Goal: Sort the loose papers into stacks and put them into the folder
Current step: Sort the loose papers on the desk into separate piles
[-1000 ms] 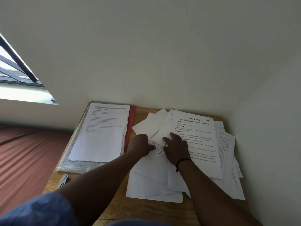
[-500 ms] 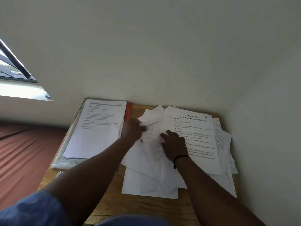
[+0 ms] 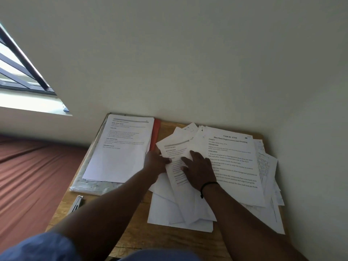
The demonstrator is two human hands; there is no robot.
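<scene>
**Sorting step: one sheet being separated from the loose pile**

Loose papers lie fanned and overlapping on the right half of the wooden table. A squared stack sits at the left, on top of the red folder, of which only a strip shows along the stack's right edge.

Left hand: fingers curled at the left edge of a printed sheet, appears to pinch it; the underside contact is hidden. Right hand: fingers spread and flat, pressing on the pile just beside that sheet, holding nothing.

Judgement: sorting is in hand; most of the pile is unsorted, nothing visibly filed.

Next move calls for the flat hand to hold the neighbours down while the pinched sheet slides left, clear of the overlap, to the stack. Risk: dragging adjoining sheets along.
</scene>
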